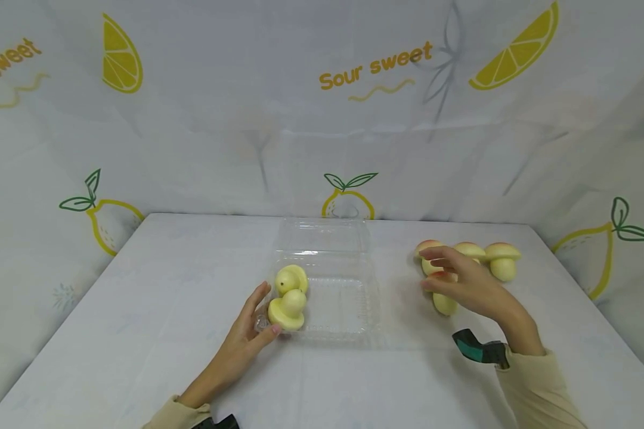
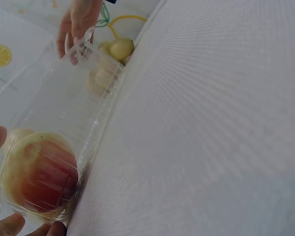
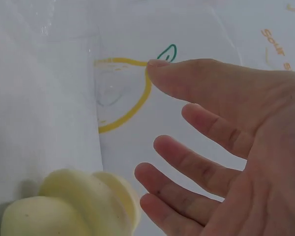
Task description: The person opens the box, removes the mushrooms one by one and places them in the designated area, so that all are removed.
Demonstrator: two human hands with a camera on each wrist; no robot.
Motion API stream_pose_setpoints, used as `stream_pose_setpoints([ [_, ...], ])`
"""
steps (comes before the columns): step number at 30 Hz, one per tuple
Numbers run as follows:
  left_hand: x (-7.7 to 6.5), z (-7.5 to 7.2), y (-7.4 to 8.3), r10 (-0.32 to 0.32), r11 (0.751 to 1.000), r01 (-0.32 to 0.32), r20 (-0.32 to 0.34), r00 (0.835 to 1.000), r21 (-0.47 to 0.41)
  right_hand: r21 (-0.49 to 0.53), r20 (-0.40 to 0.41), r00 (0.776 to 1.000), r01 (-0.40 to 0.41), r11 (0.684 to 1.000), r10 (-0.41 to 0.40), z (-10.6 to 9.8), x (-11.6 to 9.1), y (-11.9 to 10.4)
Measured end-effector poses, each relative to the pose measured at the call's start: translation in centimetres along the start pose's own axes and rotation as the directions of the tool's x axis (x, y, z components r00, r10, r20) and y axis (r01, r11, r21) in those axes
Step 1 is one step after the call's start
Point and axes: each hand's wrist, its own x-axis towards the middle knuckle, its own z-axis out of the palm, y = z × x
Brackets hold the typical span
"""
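A clear plastic clamshell box (image 1: 322,336) stands on the table with its lid raised at the back. Two pale yellow mushroom-shaped pieces (image 1: 287,311) lie in its left side; one shows a red-blushed cap (image 2: 44,172) in the left wrist view. My left hand (image 1: 249,325) rests at the box's left side, fingers and thumb spread along the wall. My right hand (image 1: 469,286) hovers over several more mushroom-shaped pieces (image 1: 502,262) on the right, thumb and fingers apart. In the right wrist view nothing lies between those fingers (image 3: 196,167); this hand partly hides the pieces in the head view.
The white-covered table (image 1: 150,286) reaches back to a hanging cloth (image 1: 220,119) printed with lemons and words. The raised transparent lid (image 1: 324,235) leans toward that cloth. A dark strap with a green patch (image 1: 480,350) sits by my right wrist.
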Motion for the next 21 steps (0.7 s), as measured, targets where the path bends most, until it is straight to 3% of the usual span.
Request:
stream_pose_setpoints([
  [21, 0.0, -0.1, -0.1, -0.003, 1.0, 0.003, -0.001, 1.0, 0.007, -0.031, 0.006, 0.996, 0.09, 0.995, -0.09, 3.5, 0.8, -2.5],
])
